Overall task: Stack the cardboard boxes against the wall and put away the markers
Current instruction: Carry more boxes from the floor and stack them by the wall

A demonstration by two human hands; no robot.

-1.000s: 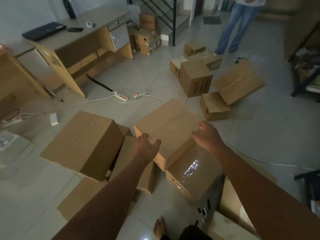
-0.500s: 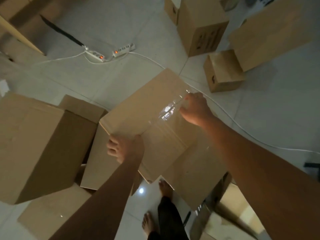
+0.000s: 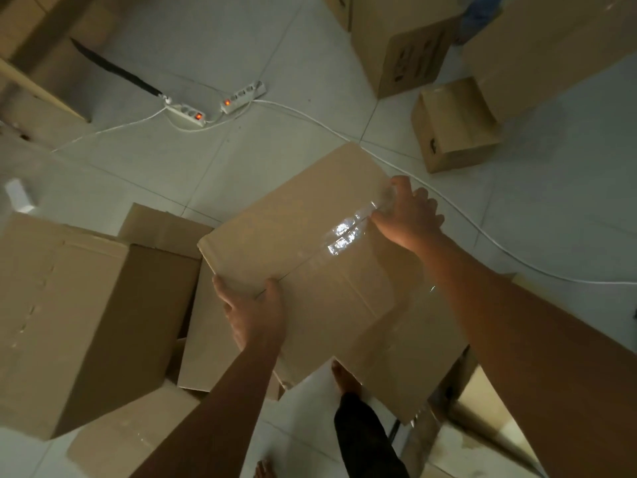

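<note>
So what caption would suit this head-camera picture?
Both hands, left and right, grip opposite edges of a taped cardboard box among other boxes.

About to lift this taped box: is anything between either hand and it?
No. The left hand grips the taped box at its near-left edge and the right hand grips its far-right corner; both touch cardboard directly.

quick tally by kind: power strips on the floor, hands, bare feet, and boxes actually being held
power strips: 2
hands, left hand and right hand: 2
bare feet: 2
held box, gripped at opposite edges: 1
total: 7
The loose boxes around it overlap too much for a sure count.
</note>
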